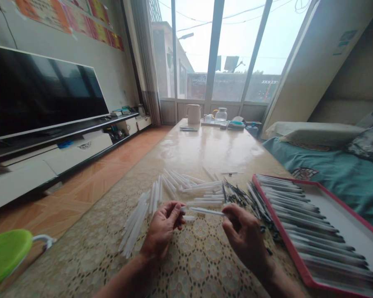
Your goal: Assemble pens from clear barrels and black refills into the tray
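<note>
My left hand (163,227) and my right hand (244,234) hover over the table (205,149), close to its near end. Between them they hold one thin white tube (205,211), lying level, each hand pinching one end. Loose white tubes (139,219) are scattered on the patterned cover ahead and to the left. A heap of thin dark refills (239,194) lies just beyond my right hand. A red-rimmed tray (304,275) at the right holds several rows of assembled pieces.
A white jug (193,113), a glass teapot (221,115) and small items stand at the table's far end. A large TV (40,95) sits on a low cabinet at left. A green stool (6,254) is near left, a sofa (338,174) at right.
</note>
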`<state>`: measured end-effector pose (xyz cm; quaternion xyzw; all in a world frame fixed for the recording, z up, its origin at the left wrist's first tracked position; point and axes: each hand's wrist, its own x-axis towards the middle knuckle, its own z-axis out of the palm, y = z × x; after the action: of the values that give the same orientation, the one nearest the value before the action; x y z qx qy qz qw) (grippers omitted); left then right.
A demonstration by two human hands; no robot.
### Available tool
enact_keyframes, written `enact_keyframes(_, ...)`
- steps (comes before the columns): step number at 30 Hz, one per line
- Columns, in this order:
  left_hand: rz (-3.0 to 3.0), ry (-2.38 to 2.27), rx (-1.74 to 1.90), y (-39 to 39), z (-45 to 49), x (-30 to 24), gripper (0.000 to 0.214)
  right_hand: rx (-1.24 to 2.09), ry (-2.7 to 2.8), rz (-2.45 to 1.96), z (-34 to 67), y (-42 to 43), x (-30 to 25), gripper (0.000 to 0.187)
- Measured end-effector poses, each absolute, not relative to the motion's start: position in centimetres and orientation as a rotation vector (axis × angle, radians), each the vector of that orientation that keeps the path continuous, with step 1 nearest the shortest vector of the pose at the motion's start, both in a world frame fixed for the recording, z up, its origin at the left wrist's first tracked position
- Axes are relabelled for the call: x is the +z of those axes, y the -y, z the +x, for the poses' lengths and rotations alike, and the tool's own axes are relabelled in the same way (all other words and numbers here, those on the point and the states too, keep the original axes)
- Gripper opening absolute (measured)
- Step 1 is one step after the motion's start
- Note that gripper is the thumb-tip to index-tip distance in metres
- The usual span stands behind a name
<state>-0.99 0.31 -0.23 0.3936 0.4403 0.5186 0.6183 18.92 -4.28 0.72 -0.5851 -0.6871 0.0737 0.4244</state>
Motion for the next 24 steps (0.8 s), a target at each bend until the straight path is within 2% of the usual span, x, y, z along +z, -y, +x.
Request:
enact_keyframes(10, 1.025, -1.005, 1.060, -0.2, -0.9, -0.3, 0.031, 0.272, 1.842, -1.450, 18.9, 4.1, 1.0, 0.007)
enact_keyframes(18, 1.151, -0.977, 0.993, 0.2, -0.4, -0.9, 0.032, 0.036, 2.342, -1.447, 19.3, 3.7, 1.0, 0.015)
enact_keyframes(24, 1.167, -0.988, 1.043, 0.6, -0.1, -1.1, 0.034, 0.084, 2.311, -1.471, 18.2, 4.2, 0.6, 0.022)
